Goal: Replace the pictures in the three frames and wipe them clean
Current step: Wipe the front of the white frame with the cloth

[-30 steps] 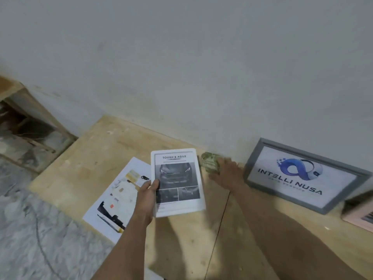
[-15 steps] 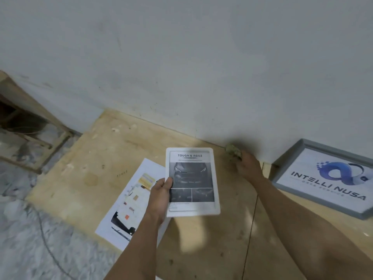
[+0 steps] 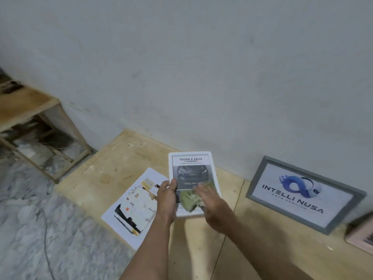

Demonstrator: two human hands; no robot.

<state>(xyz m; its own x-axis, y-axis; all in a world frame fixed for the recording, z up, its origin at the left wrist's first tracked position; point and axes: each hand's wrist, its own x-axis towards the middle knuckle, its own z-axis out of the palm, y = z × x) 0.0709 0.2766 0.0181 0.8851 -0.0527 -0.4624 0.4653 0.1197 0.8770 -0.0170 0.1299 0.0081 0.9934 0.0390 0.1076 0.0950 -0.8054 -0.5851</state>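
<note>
My left hand (image 3: 167,196) grips the left edge of a white picture frame (image 3: 191,158) holding a dark car picture headed "TOUGH & AGILE", lifted above the wooden platform. My right hand (image 3: 212,205) presses a crumpled green cloth (image 3: 188,200) against the lower part of the frame's front; its fingers lie over the cloth and are blurred. A grey frame (image 3: 258,178) with a blue logo picture leans against the wall to the right. The corner of a pink frame (image 3: 361,239) shows at the right edge.
A loose printed sheet (image 3: 135,207) lies on the plywood platform (image 3: 113,168) left of my hands. A grey wall rises behind. A wooden shelf unit (image 3: 30,106) stands at the far left over a marbled floor (image 3: 30,229) with a thin cable.
My right hand picked the green cloth up from by the wall and brought it onto the front of the white frame. My left hand kept holding the frame.
</note>
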